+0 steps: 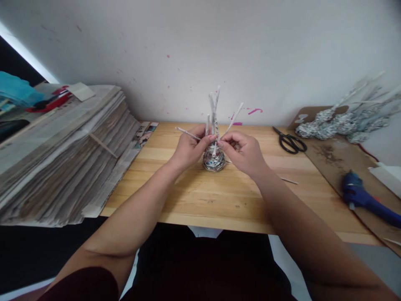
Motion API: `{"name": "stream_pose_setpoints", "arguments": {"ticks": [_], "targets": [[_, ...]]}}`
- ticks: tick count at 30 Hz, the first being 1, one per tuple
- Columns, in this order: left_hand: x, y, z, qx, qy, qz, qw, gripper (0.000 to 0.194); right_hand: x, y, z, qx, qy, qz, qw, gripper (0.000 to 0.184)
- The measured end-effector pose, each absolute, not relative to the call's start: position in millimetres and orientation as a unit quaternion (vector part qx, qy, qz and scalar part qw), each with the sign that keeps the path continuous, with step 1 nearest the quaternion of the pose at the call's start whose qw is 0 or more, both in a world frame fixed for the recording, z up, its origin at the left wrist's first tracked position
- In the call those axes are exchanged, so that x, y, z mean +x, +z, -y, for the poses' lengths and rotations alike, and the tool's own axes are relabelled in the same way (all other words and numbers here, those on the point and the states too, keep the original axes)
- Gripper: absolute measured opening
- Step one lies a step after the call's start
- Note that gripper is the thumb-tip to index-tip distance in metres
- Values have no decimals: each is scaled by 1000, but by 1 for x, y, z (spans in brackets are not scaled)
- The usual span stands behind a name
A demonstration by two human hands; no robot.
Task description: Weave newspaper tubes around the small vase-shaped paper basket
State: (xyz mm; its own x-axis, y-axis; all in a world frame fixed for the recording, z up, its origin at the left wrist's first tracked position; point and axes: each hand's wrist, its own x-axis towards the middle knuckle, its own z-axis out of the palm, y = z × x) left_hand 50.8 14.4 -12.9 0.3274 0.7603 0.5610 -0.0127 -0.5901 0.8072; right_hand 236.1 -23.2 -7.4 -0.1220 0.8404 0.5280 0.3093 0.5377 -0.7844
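A small round piece woven from rolled newspaper (pixel 214 160) stands on the wooden table (pixel 200 200), with several paper sticks (pixel 214 108) rising and fanning out of its narrow neck. My left hand (pixel 190 148) is closed at the left of the neck, thumb and fingers pinching the paper sticks. From the right, my right hand (pixel 242 151) pinches the sticks at the same spot, thumb against forefinger. Fingers cover part of the neck, so which stick each hand grips is partly hidden.
Left is a tall newspaper stack (pixel 103 138). Black-handled scissors (pixel 290 141) lie to the right, near a loose paper stick (pixel 289 181). A blue glue gun (pixel 366 196) rests on cardboard (pixel 328 161), with more woven paper pieces (pixel 332 123) behind. A wall (pixel 200 50) bounds the back.
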Motion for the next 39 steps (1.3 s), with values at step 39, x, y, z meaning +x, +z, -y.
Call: {"name": "stream_pose_setpoints", "arguments": {"ticks": [39], "targets": [[38,3,6,723,558,-321,252,42,217,-12,33,-457,329,611,557,22]]}}
